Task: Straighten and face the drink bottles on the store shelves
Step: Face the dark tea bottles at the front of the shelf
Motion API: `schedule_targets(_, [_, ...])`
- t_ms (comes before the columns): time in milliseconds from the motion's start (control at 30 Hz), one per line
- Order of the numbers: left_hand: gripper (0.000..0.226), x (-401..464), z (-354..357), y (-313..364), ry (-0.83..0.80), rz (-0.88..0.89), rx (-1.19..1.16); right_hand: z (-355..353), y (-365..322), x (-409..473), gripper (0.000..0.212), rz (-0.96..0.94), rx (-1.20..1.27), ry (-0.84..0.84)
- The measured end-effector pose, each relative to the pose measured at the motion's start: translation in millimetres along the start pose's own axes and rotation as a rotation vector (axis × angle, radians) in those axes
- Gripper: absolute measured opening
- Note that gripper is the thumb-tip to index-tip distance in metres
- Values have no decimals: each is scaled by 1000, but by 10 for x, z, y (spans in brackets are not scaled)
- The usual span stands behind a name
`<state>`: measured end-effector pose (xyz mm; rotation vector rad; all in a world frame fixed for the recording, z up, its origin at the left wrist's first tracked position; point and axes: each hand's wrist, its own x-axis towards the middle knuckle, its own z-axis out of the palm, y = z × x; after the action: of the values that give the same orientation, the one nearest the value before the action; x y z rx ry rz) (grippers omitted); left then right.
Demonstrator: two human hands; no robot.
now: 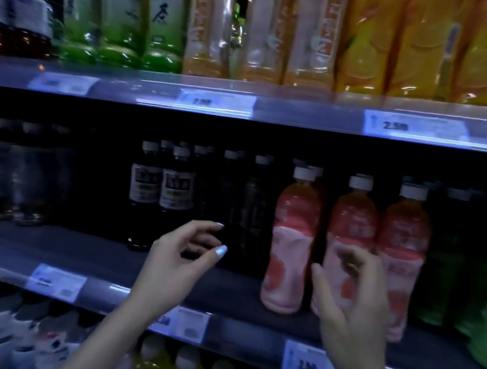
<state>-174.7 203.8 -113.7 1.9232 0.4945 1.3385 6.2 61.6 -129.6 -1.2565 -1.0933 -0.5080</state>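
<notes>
Two bare hands hover before the middle shelf (217,290) of drink bottles.

Our left hand (180,261) floats empty, fingers curled loosely apart, in front of the dark bottles (177,185). At its three o'clock, our right hand (348,303) is spread, fingers apart, in front of the middle one of three pink bottles (290,241); whether it touches the bottle we cannot tell. The pink trio stands upright, labels forward. At twelve o'clock, green and orange bottles (207,15) line the upper shelf.
</notes>
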Motion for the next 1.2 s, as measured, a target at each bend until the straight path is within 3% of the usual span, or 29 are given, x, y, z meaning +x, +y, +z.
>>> schedule_targets(200, [24,283,-617,-314,138,-40,76,849,-327,-34,32,61,84,-297])
schedule_targets(300, [35,485,-858,-463,282,-71,109,1309,-443,30,43,103,94,-467])
schedule_targets(400, [53,697,-1084,-578,311,-118,124,1751,-463,164,61,202,46,-557])
schedule_targets(533, [78,930,-1264,-671,231,-204,56,2183,-448,344,75,330,2,-571])
schedule_targets(733, [52,1110,-1228,-1001,43,-257,-13,2511,-386,376,77,424,-45,-599])
schedule_targets(967, [55,1091,-1142,-1125,153,-170,72,2496,-387,368,55,413,-73,-503])
schedule_targets(1200, [45,705,-1228,-875,232,15,44,2201,-605,212,64,258,-28,-429])
